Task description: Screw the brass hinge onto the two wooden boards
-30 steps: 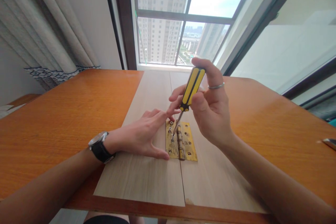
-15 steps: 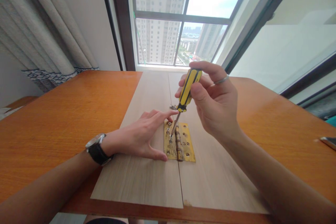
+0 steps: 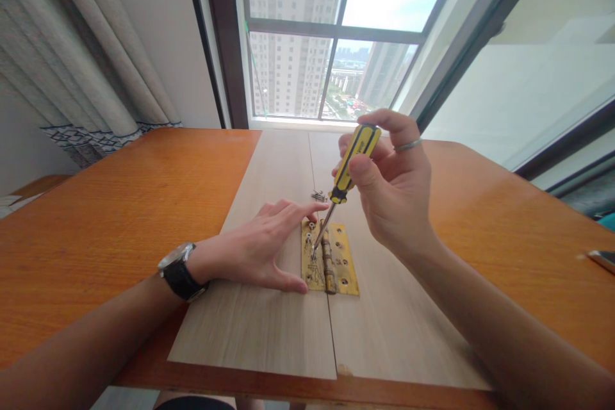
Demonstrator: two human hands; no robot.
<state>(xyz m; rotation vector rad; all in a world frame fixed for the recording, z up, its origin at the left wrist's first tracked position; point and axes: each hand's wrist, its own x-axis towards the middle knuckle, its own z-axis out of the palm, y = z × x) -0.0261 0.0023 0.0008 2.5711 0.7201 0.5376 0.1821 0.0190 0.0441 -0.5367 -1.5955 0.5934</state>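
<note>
A brass hinge (image 3: 336, 262) lies across the seam of two pale wooden boards (image 3: 269, 320). My left hand (image 3: 254, 250) rests flat on the left board, fingers spread, thumb and forefinger touching the hinge's left leaf. My right hand (image 3: 391, 186) is closed round a yellow and black screwdriver (image 3: 353, 157). The tool is tilted, and its tip sits on a screw in the left leaf. A few loose screws (image 3: 318, 195) lie on the board just behind the hinge.
The boards lie on an orange-brown wooden table (image 3: 120, 218) that ends at a window (image 3: 327, 32). Curtains (image 3: 81, 64) hang at the left. A small metallic object (image 3: 603, 261) lies at the table's right edge.
My right hand has shifted its grip on the screwdriver handle, fingers turning round it, while the tip stays on the same screw. My left hand has kept its place.
</note>
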